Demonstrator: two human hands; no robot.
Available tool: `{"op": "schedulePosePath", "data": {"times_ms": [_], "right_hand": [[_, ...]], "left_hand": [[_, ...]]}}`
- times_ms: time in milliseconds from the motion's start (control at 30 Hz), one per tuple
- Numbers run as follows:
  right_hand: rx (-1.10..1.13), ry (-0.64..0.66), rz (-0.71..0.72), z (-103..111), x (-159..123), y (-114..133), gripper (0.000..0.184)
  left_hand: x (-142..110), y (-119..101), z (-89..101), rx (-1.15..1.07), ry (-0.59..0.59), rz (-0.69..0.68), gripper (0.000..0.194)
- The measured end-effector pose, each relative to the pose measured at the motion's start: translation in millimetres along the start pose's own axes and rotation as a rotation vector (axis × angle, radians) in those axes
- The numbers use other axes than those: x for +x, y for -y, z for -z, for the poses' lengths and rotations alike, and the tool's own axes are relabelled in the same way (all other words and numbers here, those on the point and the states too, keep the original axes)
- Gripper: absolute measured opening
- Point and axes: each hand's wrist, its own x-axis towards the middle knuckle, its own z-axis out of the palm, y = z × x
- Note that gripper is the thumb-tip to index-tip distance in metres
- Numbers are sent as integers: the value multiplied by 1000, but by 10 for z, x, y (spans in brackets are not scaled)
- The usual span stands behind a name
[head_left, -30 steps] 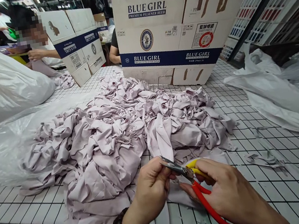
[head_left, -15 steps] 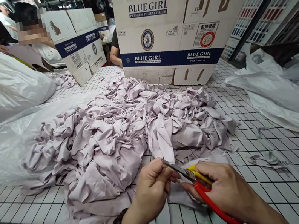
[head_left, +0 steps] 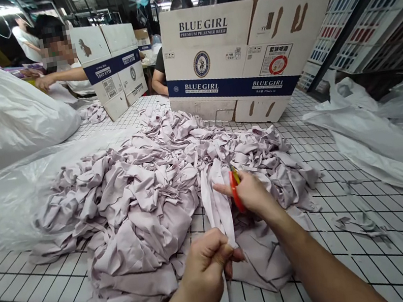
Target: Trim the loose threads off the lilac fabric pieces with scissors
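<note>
A big heap of pale mauve fabric pieces [head_left: 133, 183] covers the middle of the table. At the near side of the heap, my left hand [head_left: 207, 258] pinches the end of a pale fabric strip [head_left: 218, 205], which runs away from me into the pile. My right hand [head_left: 250, 191] is further forward, over the heap, and holds scissors [head_left: 236, 191] with red and yellow handles. Their blades point away from me and are hard to make out against the cloth. A thin band hangs below my left hand at the table's edge.
Cardboard beer boxes [head_left: 206, 42] stand across the far side of the grid-patterned table [head_left: 358, 258]. White plastic bags lie left [head_left: 6, 116] and right [head_left: 383, 126]. Fabric scraps [head_left: 364, 224] lie at the right. Co-workers sit behind the boxes, one person's arm [head_left: 65, 77] stretched out.
My right hand has moved forward with the scissors, away from my left hand and over the heap. My left hand is slightly lower, still pinching fabric. The view has tipped up a little.
</note>
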Motion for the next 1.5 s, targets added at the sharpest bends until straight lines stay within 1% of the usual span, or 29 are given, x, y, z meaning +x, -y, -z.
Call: {"op": "schedulePosePath", "data": {"times_ms": [67,133,200,267,333,400,467,533,600,667,700,733,767,800,833,867,900,933,967,1000,1067,1167,1200,1267,1300,1367,1433,1500], "right_hand": [[-3,-62,22,-91,74,34,37],[34,-88,36,-73,28,0,36],[84,-102,43,38,-126,-108,36],[119,-106,41,196,-326,-262,35],[107,-73,37,346,-493,-414,35],[63,-55,38,456,-567,-520,32],[14,-51,62,515,-533,-551,30],[-27,-4,123,521,-415,-502,28],[-75,103,214,475,-256,-398,22],[-143,206,302,391,-92,-282,11],[-179,238,337,344,-17,-234,7],[-214,258,364,301,49,-196,6],[-244,266,382,266,102,-170,9],[-267,267,393,242,137,-153,11],[-285,262,400,233,151,-142,12],[-295,250,404,240,140,-135,12],[-300,231,403,261,104,-129,10],[-299,205,401,293,43,-123,8],[-295,173,396,332,-40,-117,7],[-290,131,390,373,-140,-111,9],[-266,23,389,438,-367,-106,9],[-222,-154,407,437,-693,-124,9],[-202,-194,414,404,-787,-135,10],[-155,-233,416,298,-956,-154,18],[-122,-236,409,234,-1035,-158,22],[-36,-200,385,114,-1177,-148,21],[82,-118,316,45,-1273,-110,16],[233,-16,228,55,-1286,-50,12]], "left_hand": [[-71,28,17,81,11,-59,49],[-144,71,70,139,11,-95,49],[-210,138,156,151,-23,-86,47],[-250,220,260,145,-99,-47,45],[-251,292,359,169,-166,1,43],[-217,329,442,256,-179,41,39],[-175,312,503,386,-170,52,37],[-169,241,538,535,-189,59,34],[-222,131,534,679,-287,72,28],[-313,15,468,752,-427,54,26],[-355,-32,409,729,-476,24,27],[-385,-63,332,655,-476,-5,28],[-394,-74,239,534,-411,-10,26],[-378,-62,135,369,-282,28,26],[-335,-29,22,172,-120,117,30],[-266,19,-92,-41,35,238,37],[-178,75,-204,-256,147,370,42],[-77,129,-308,-452,175,471,46],[28,172,-400,-612,132,517,48],[128,198,-477,-736,63,520,50],[288,197,-581,-894,-89,458,50],[379,120,-630,-997,-223,418,44],[371,93,-625,-1009,-253,420,42],[317,46,-596,-1017,-288,433,38],[277,25,-572,-1014,-298,437,37],[185,-25,-507,-990,-326,436,39],[90,-89,-418,-947,-334,401,43],[3,-163,-313,-909,-309,335,43]]}}
